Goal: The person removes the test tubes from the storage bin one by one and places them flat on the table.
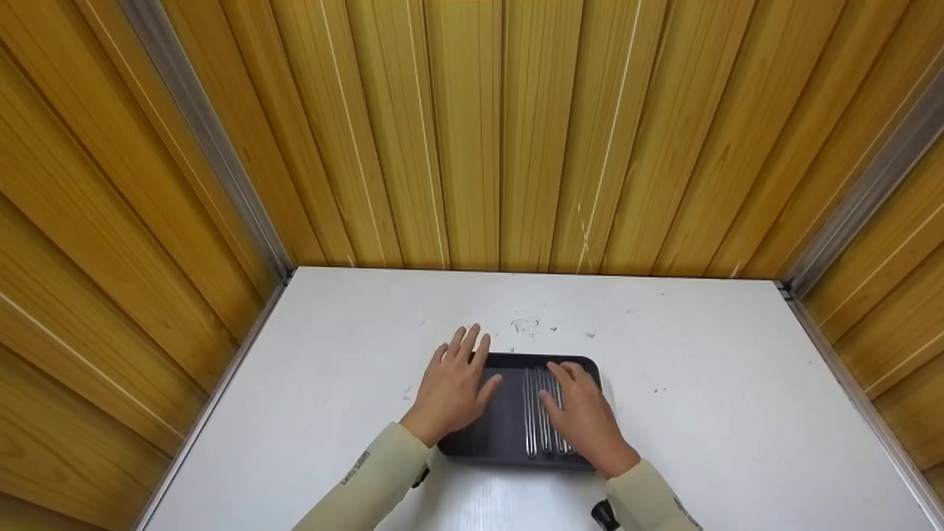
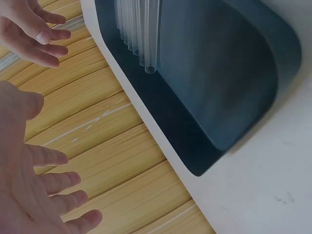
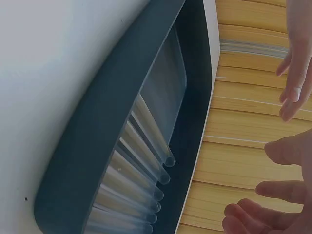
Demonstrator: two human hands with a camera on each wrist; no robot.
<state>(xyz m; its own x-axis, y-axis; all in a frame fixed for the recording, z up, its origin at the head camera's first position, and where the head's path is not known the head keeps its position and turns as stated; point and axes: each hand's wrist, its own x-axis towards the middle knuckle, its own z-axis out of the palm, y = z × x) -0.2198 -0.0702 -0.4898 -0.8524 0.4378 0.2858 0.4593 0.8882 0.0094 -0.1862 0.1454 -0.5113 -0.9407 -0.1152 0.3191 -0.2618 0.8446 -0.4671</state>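
Note:
Several clear test tubes lie side by side in the right part of a dark rectangular tray. My left hand is over the tray's left side, fingers spread and thumb out, holding nothing. Above the tubes is my right hand, its fingers slightly bent, and it covers some of them. In the right wrist view the tubes lie lengthwise with their ends near the tray wall, and no tube is between the fingers of that hand.
The tray stands on a white table with small dark marks behind it. Wood-patterned panels wall the table in at the back and both sides, with grey metal strips at the corners.

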